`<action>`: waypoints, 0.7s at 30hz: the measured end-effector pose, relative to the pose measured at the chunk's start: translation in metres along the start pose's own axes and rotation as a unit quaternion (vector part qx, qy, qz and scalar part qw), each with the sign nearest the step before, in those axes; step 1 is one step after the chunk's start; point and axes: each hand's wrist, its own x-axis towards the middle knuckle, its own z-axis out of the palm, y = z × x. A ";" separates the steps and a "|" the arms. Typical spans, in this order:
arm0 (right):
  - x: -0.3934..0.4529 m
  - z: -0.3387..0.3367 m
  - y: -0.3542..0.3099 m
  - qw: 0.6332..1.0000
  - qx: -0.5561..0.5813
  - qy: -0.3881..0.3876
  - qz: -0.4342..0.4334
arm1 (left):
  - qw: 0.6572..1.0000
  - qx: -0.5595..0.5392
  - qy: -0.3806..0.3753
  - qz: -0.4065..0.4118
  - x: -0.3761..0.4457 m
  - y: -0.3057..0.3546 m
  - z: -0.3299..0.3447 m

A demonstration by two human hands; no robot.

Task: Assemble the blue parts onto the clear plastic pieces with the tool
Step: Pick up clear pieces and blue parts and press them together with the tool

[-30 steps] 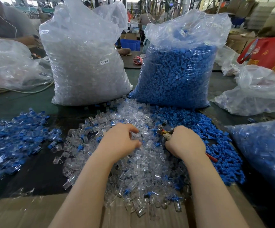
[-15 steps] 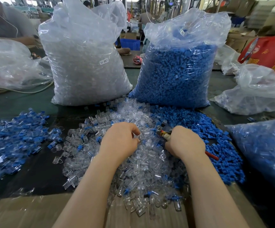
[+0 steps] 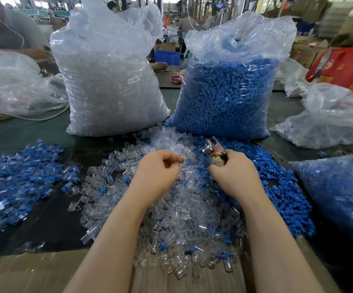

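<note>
A heap of clear plastic pieces [image 3: 184,212] fills the middle of the table, with loose blue parts [image 3: 281,187] spread along its right side. My left hand [image 3: 156,172] hovers over the heap with fingers curled, pinching a clear piece between thumb and fingertips. My right hand [image 3: 232,176] grips the tool [image 3: 213,151], a small plier with a metal head that points up and away over the heap.
A tall bag of clear pieces [image 3: 110,81] and a bag of blue parts [image 3: 230,92] stand behind the heap. Assembled blue-and-clear pieces [image 3: 17,178] lie at left. More bags sit at right [image 3: 340,199] and far left [image 3: 12,85]. Cardboard [image 3: 44,271] covers the near edge.
My right hand has lifted and tilted the tool, so its metal head now points upward. My left hand has shifted slightly, fingers still curled over the clear heap.
</note>
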 end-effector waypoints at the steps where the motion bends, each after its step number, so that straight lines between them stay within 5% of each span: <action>1: -0.001 0.000 -0.001 0.999 0.031 0.007 -0.009 | 1.000 -0.025 0.002 -0.007 0.000 0.001 0.000; 7: -0.002 0.000 -0.006 0.992 0.114 0.026 -0.035 | 0.982 -0.188 0.000 -0.023 0.000 0.007 -0.001; 21: -0.003 0.003 -0.010 0.979 0.200 0.002 -0.046 | 0.970 -0.242 -0.003 -0.027 -0.002 0.011 -0.004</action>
